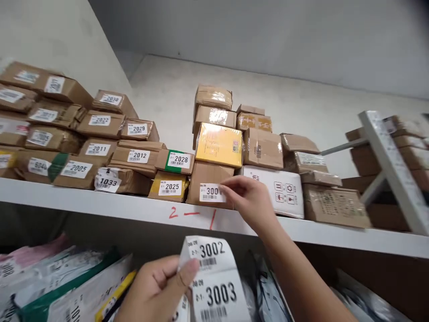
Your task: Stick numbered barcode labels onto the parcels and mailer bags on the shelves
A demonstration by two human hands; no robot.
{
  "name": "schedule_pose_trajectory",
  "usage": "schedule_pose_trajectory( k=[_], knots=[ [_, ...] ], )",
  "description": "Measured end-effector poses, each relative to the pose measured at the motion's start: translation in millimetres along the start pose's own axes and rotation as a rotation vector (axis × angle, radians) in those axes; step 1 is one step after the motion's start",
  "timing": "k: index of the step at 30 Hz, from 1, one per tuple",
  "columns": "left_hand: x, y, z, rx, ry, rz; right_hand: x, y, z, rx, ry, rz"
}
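Note:
In my left hand (164, 286) is a strip of white printed labels (219, 273), pinched between thumb and fingers. The numbers 3002 and 3003 face me, and more of the strip is partly hidden behind my thumb. Higher up, my right hand (250, 199) is closed at the right edge of a white label (210, 192) that begins with 300; my fingertips cover its last digit. That label lies against the front of a brown cardboard box (211, 172) on the shelf. On top of this box rests a yellow box (219, 145).
The white shelf (134, 202) bears a red handwritten 2-1. Numbered parcels (97, 150) are stacked at left, and a white box (284, 190) stands right of my hand. Bagged parcels (77, 277) fill the level below. A slanted metal post (395, 174) rises at right.

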State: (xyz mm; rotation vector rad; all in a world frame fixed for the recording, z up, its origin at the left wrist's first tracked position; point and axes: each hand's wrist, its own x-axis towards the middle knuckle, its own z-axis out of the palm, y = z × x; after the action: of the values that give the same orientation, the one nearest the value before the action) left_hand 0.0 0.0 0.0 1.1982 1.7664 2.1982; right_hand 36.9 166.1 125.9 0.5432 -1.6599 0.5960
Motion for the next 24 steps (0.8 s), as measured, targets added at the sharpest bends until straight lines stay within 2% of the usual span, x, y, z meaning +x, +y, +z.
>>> schedule_pose_trajectory(
  k=[3, 6, 7, 9, 11, 13, 15, 17, 18, 21, 24],
  knots=[
    [-3, 8, -16, -0.055, 0.018, 0.033, 12, 11, 17, -0.216, -0.023, 0.02],
    [-1, 14, -25, -0.024, 0.014, 0.088, 8, 13, 23, -0.502, 0.105, -0.097],
    [1, 15, -27, 0.002, 0.021, 0.11, 7, 11, 23, -0.557, 0.097, -0.158],
    [6, 16, -29, 0.055, 0.039, 0.151, 4, 6, 20, -0.597, -0.006, -0.286],
    [13, 16, -28, 0.092, 0.044, 0.185, 1, 0, 14, -0.551, -0.082, -0.355],
    [19, 16, -26, 0.109, 0.043, 0.217, -6, -7, 5, -0.389, -0.114, -0.287],
    [25, 15, -22, 0.116, 0.047, 0.256, -17, -12, -1, -0.171, -0.274, -0.128],
    [31, 16, -17, 0.094, 0.032, 0.275, -29, -13, -3, -0.048, -0.424, 0.008],
    [34, 17, -15, 0.07, 0.006, 0.265, -34, -12, -3, -0.021, -0.432, 0.052],
    [42, 22, -8, 0.017, -0.086, 0.192, -39, -2, -1, 0.097, -0.346, 0.157],
    [52, 28, -3, 0.1, -0.064, 0.233, -33, 7, 0, 0.203, -0.303, 0.219]
  ],
)
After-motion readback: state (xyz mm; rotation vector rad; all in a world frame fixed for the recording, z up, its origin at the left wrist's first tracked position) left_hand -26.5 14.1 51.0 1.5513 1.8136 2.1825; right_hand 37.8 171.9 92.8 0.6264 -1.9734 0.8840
